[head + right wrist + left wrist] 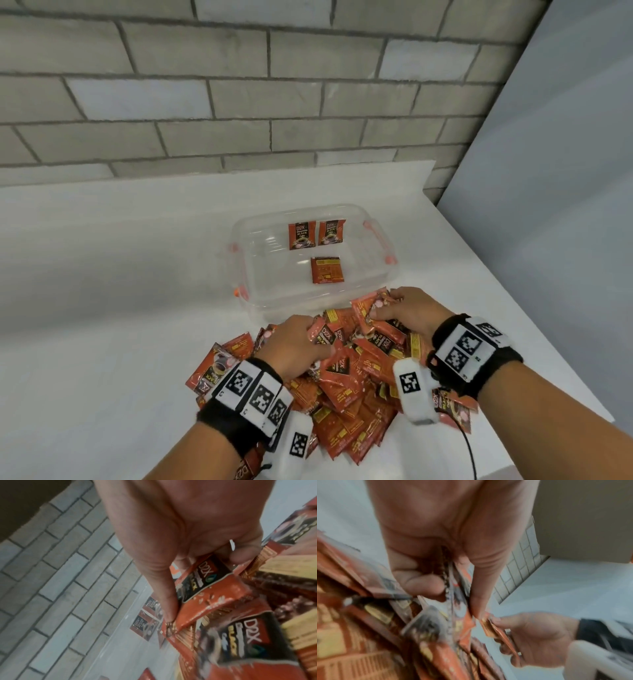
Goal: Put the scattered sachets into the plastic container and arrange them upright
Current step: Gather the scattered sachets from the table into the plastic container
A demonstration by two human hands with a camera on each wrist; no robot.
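Observation:
A heap of orange-and-black sachets (356, 387) lies on the white table in front of the clear plastic container (346, 291). Inside the container two sachets (317, 233) stand upright against the far wall and one sachet (327, 270) lies flat. My left hand (301, 339) grips sachets (453, 588) at the heap's far left, fingers curled round them. My right hand (407, 308) holds sachets (211, 586) near the container's front wall, thumb pressing on top.
A grey brick wall (239, 85) runs behind the table. A pale panel (555, 171) closes off the right side. The table's right edge (568, 370) runs close to my right wrist. A black cable (471, 452) hangs off the front.

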